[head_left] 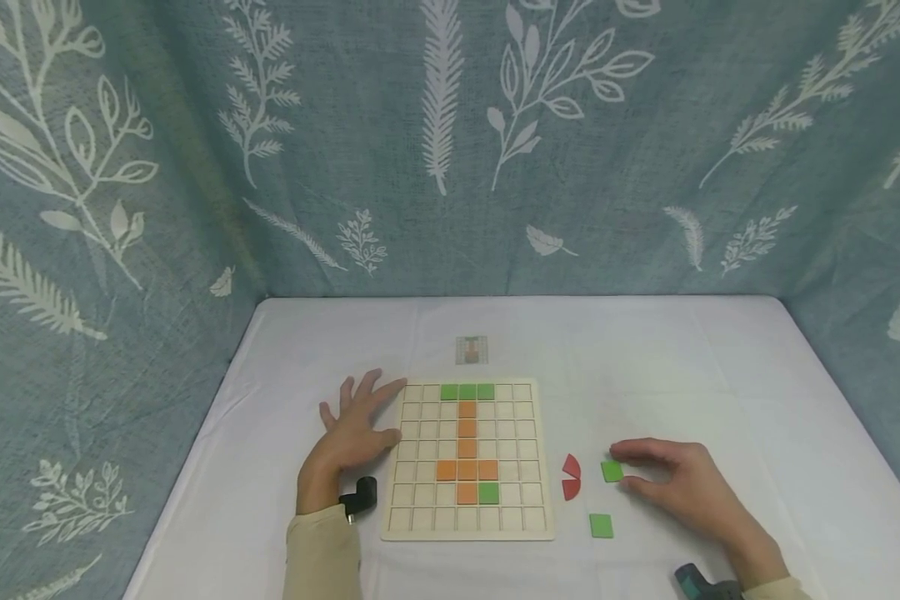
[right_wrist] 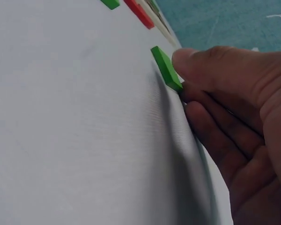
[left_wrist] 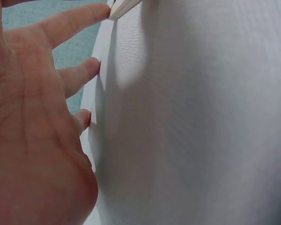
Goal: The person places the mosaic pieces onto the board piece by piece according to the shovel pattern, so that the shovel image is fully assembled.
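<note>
My left hand [head_left: 354,433] lies spread at the left edge of a pale wooden grid board [head_left: 412,523], index fingertip and thumb tip against that edge. Green square tiles and orange square tiles [head_left: 467,428] fill part of the grid. At the right, my right hand [head_left: 678,479] pinches a green square tile [head_left: 612,472] between thumb and index finger, low over the white cloth. In the right wrist view the thumb overlaps this green tile [right_wrist: 166,69]. Another green square tile [head_left: 602,526] lies loose nearer the front.
Two red curved-edge pieces [head_left: 572,489] lie between the board and my right hand. Behind the board is a small picture card [head_left: 472,350] with a similar pattern. Patterned blue-green curtains [head_left: 390,150] enclose the white-covered table [head_left: 645,350] at the back and sides.
</note>
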Tool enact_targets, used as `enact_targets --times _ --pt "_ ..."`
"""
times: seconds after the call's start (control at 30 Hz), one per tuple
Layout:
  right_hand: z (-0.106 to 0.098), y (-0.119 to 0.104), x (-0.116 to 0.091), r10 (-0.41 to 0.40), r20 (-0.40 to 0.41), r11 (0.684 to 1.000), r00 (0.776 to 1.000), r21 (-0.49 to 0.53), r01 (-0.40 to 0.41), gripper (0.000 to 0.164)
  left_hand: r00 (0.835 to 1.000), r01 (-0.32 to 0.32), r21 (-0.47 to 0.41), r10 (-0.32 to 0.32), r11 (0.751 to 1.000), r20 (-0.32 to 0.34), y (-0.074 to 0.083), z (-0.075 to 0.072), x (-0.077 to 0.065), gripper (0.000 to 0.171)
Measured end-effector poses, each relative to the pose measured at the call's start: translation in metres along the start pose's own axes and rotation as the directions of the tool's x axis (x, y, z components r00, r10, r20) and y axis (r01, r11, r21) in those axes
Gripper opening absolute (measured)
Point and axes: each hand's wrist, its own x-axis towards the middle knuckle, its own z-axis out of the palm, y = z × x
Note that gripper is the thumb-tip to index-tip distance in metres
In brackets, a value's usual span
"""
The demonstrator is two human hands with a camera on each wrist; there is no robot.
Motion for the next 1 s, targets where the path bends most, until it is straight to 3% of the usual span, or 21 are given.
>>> enact_targets --times 0.47,0.67,0.83,1.0 --pt "0.010 -0.003 0.001 -0.049 -0.076 0.996 0.996 -0.075 0.044 0.046 1.000 0.001 -0.006 -0.001 1.000 0.009 -0.004 -0.002 0.000 0.086" --pt "0.010 -0.006 0.000 -0.022 -0.085 0.997 0.996 -0.072 0.016 0.044 1.000 0.004 -0.013 -0.004 1.000 0.008 -0.004 -0.001 0.000 0.086" --pt "0.011 -0.013 -0.001 -0.015 -0.109 1.000 0.994 -0.022 0.013 0.044 1.000 0.008 -0.007 -0.008 1.000 0.005 -0.004 0.001 0.002 0.085" --pt "0.013 -0.027 0.000 -0.098 -0.154 0.993 0.983 0.051 0.107 0.045 1.000 0.001 0.000 -0.001 1.000 0.002 -0.004 0.001 0.003 0.085"
